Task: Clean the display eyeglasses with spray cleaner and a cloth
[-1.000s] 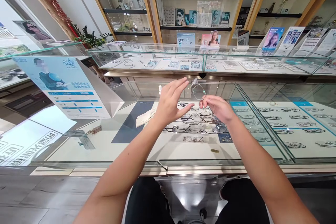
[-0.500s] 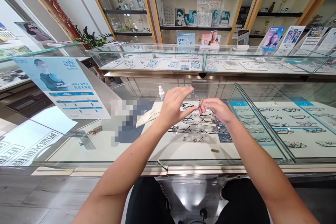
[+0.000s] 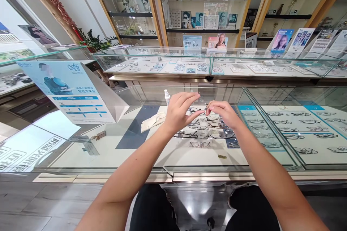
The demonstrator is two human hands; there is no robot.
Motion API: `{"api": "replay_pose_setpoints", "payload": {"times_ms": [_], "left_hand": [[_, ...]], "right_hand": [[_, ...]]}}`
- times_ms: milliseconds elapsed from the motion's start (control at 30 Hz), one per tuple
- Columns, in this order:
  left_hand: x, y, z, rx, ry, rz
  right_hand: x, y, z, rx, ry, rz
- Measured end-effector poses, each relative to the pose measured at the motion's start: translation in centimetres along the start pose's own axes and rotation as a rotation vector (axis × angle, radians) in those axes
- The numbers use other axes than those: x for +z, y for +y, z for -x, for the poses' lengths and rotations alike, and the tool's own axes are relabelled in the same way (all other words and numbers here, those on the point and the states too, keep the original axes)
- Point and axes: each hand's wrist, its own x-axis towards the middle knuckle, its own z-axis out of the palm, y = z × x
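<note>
Above the glass counter, a thin-rimmed pair of eyeglasses (image 3: pixel 203 100) is held between my two hands. My left hand (image 3: pixel 177 111) has its thumb and fingers on the left side of the eyeglasses, with the fingers reaching over the top. With bent fingers, my right hand (image 3: pixel 224 112) pinches the other side near the hinge; its fingertips cover part of the frame. Below the hands, several more eyeglasses (image 3: pixel 200 144) lie in rows. A cream cloth (image 3: pixel 153 121) rests left of my left hand, and a white spray bottle (image 3: pixel 167 96) stands just behind it.
The glass counter (image 3: pixel 151 158) spans the front, with framed eyewear in the right-hand case (image 3: pixel 306 130). On the left are a blue-and-white sign (image 3: pixel 81 108), a small brown key fob (image 3: pixel 101 134) and a dark mat (image 3: pixel 132 133). A small brass-coloured piece (image 3: pixel 222 157) lies near the front edge.
The eyeglasses have tilted slightly between my fingers, and the right fingertips have shifted a little at the hinge. Both hands keep their hold. The view has dipped very slightly.
</note>
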Motion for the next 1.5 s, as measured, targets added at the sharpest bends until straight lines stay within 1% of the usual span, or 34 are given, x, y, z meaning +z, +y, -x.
{"api": "replay_pose_setpoints", "payload": {"times_ms": [133, 333, 500, 567, 633, 700, 767, 800, 900, 967, 1033, 1133, 1200, 1333, 1400, 1500], "left_hand": [[0.0, 0.1, 0.0, -0.001, -0.011, -0.03], [0.0, 0.1, 0.0, 0.007, 0.009, -0.028], [0.0, 0.2, -0.2, 0.062, 0.086, -0.026], [0.0, 0.2, -0.2, 0.082, 0.115, -0.012], [0.1, 0.1, -0.2, 0.072, 0.117, 0.004], [0.1, 0.1, -0.1, 0.034, 0.094, 0.011], [0.1, 0.1, 0.0, -0.014, 0.076, 0.008], [0.1, 0.1, 0.0, -0.033, 0.088, 0.006], [-0.1, 0.1, -0.1, -0.084, 0.205, 0.014], [-0.1, 0.1, -0.2, -0.133, 0.286, 0.023], [-0.2, 0.0, -0.3, -0.178, 0.334, 0.024], [-0.1, 0.1, -0.4, -0.21, 0.379, 0.012], [-0.1, 0.1, -0.6, -0.207, 0.41, 0.008], [-0.4, 0.4, -2.0, -0.189, 0.47, 0.019], [-1.0, 0.4, -3.6, -0.198, 0.475, 0.01], [-2.0, 0.4, -6.8, -0.218, 0.481, 0.04]], "right_hand": [[0.0, 0.2, 0.0, -0.001, 0.018, 0.018], [0.2, 0.1, 0.1, 0.005, 0.053, 0.067], [0.2, 0.2, 0.0, 0.001, 0.056, 0.054], [0.2, 0.4, 0.0, -0.017, 0.076, 0.065], [0.3, 0.6, -0.1, -0.044, 0.104, 0.08], [0.3, 0.7, 0.0, -0.064, 0.135, 0.092], [0.3, 0.6, 0.1, -0.108, 0.197, 0.138], [0.3, 0.6, 0.1, -0.149, 0.252, 0.184], [0.4, 0.4, 0.4, -0.311, 0.459, 0.372], [0.6, 0.4, 0.6, -0.378, 0.567, 0.478], [0.9, 0.5, 0.7, -0.408, 0.616, 0.548], [1.5, 0.6, 0.8, -0.428, 0.62, 0.599], [1.9, 0.4, 0.8, -0.425, 0.633, 0.609], [1.9, -1.2, 0.4, -0.422, 0.689, 0.601], [1.5, -2.7, 0.0, -0.446, 0.682, 0.569], [0.5, -5.6, -1.2, -0.518, 0.668, 0.488]]}}
